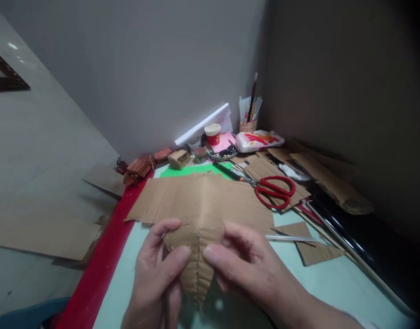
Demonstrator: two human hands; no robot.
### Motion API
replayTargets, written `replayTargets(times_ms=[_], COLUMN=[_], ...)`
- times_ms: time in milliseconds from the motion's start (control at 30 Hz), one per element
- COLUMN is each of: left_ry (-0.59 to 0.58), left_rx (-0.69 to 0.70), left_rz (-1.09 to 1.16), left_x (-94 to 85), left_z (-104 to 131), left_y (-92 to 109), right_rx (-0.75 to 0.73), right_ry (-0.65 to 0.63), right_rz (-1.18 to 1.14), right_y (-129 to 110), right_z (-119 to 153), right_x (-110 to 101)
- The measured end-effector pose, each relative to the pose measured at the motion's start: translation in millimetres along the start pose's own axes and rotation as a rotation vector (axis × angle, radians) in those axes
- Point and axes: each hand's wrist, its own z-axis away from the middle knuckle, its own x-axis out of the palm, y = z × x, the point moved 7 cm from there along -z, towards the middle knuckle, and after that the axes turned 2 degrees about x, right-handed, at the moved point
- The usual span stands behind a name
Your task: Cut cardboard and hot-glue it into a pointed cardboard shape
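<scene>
Between both hands, near the front of the table, is a leaf-shaped cardboard piece [196,269] with a dark seam down its middle and its point downward. My left hand [162,269] grips its left side, thumb on the face and fingers behind. On the right side my right hand [240,260] pinches it, thumb close to the seam. Just beyond lies a large flat cardboard sheet [203,196]. Red-handled scissors [275,192] rest past the sheet's right part.
Cardboard scraps [319,253] and a clear stick [290,238] lie at right, beside a black flat object [364,251]. Behind are green paper [186,170], a paper cup [212,135], a pen holder [248,125] and a white-red packet [259,140]. Brown blocks [139,169] stand back left.
</scene>
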Motion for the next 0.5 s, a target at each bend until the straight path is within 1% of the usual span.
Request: replayTargets(times_ms=[67, 200, 267, 400, 500], left_ry=[0.046, 0.133, 0.159, 0.202, 0.207], left_rx=[0.011, 0.031, 0.036, 0.065, 0.083], left_rz=[0.007, -0.049, -0.077, -0.111, -0.115], left_x=[-0.2, 1.2, 2.3, 3.5, 3.4], left_z=[2.4, 7.5, 9.1, 10.5, 10.5], left_y=[-1.5, -2.2, -1.5, 1.4, 2.8], right_rx=[-0.016, -0.111, -0.069, 0.104, 0.144], right_ry=[0.029, 0.066, 0.066, 0.067, 0.059], right_rz=[-0.013, -0.037, -0.016, -0.020, -0.048], right_y=[0.4, -4.9, -5.9, -6.6, -8.2], right_z=[-1.5, -3.1, -2.4, 1.3, 2.3], right_x=[1.3, 3.5, 4.8, 6.1, 7.3])
